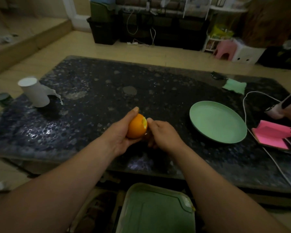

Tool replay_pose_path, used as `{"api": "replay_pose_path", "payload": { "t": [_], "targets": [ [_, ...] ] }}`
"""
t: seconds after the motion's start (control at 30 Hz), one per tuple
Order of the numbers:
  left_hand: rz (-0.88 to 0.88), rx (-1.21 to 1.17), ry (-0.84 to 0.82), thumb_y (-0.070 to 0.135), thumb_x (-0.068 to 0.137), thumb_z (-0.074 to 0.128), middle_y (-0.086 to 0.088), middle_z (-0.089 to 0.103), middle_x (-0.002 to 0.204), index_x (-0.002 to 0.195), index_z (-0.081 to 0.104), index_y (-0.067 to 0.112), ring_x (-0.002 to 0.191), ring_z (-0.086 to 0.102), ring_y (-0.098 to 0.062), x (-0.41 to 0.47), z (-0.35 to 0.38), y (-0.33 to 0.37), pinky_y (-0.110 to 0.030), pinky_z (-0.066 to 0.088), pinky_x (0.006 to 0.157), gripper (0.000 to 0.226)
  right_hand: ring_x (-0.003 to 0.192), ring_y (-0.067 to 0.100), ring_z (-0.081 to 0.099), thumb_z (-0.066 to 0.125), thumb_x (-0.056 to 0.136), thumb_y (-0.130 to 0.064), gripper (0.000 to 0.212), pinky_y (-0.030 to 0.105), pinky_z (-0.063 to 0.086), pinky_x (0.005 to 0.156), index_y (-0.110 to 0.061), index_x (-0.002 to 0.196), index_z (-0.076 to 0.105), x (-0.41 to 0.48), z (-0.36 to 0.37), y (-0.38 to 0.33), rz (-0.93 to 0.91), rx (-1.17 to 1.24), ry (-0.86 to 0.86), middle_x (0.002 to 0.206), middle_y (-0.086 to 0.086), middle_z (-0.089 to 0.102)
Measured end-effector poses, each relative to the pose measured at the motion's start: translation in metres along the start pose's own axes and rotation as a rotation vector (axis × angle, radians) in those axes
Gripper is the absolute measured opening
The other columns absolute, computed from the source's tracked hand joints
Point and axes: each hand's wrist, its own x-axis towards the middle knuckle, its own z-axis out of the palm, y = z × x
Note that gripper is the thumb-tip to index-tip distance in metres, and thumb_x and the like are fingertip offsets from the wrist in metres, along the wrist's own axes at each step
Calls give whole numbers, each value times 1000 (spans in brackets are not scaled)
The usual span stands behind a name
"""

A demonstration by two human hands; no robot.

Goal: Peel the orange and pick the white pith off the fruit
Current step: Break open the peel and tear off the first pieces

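Left of the plate [217, 122]: my left hand [118, 138] clamps the orange [136, 127], fingers curled; my right hand [163, 135] presses thumb to peel [144, 123], finger grip indeterminate.

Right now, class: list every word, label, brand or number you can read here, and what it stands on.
No text can be read.
The dark can: too blurred to tell.
The yellow-green packets on the far shelf: too small, blurred.
The orange, green plate, pink folder: no print shows.
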Motion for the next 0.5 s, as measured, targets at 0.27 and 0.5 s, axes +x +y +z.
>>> {"api": "replay_pose_path", "payload": {
  "t": [0.27, 0.5],
  "targets": [
    [24, 219, 99, 65, 71, 88, -11, 71, 124, 124, 67, 24, 106, 74, -33, -9, 13, 11, -51, 63, 90, 70, 83, 19, 74, 46, 109, -54, 44, 33, 60, 71, -18, 104, 71, -24, -28, -16, -32, 112, -126, 98, 7, 76],
    [147, 299, 102, 69, 86, 72, -10, 66, 122, 120, 59, 21, 105, 72, -31, -9, 23, -1, -51, 66, 83, 60, 73, 13, 70, 42, 113, -36, 39, 30, 59, 70, -10, 103, 70, -26, -38, -14, -58, 86, -124, 89, 6, 75]
  ]
}}
